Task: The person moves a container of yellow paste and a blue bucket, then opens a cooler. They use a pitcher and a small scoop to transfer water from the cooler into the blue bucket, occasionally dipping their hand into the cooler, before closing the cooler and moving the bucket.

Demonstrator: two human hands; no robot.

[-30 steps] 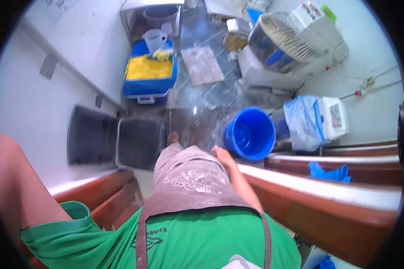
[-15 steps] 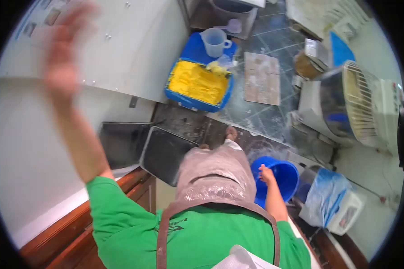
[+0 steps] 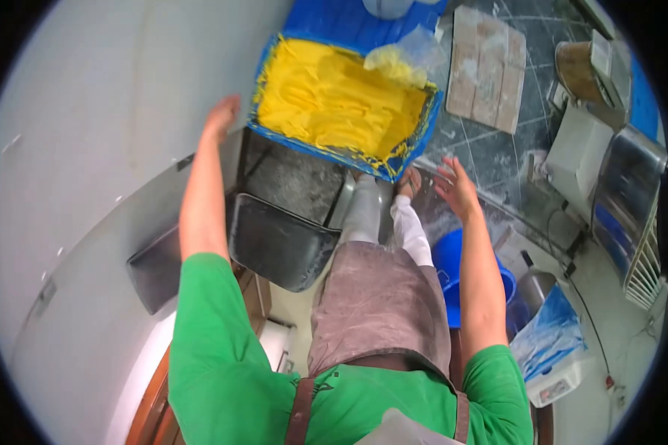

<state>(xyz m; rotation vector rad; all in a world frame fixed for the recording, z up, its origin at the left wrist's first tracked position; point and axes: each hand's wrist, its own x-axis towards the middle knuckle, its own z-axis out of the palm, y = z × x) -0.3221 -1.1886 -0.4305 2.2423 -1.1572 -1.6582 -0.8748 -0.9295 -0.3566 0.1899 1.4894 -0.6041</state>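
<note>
My left hand (image 3: 221, 116) reaches forward beside the left rim of a blue crate (image 3: 423, 130) filled with yellow material (image 3: 334, 100); whether it touches the rim I cannot tell. It holds nothing and its fingers look loosely apart. My right hand (image 3: 456, 187) is stretched out over the floor, fingers spread and empty, just right of the crate's near corner. A clear plastic bag (image 3: 408, 59) with yellow contents lies on top of the crate's fill.
Black trays (image 3: 274, 237) lean against the grey wall (image 3: 89, 148) below my left arm. A blue bucket (image 3: 453, 263) stands by my right leg. A metal mixer (image 3: 623, 193) and a blue-bagged white box (image 3: 557, 348) are at the right. A dusty mat (image 3: 486, 67) lies on the floor.
I have leaned forward toward the yellow-filled crate. My left arm came down from a raised position to the crate's left side, and my right hand left the bucket and reached ahead.
</note>
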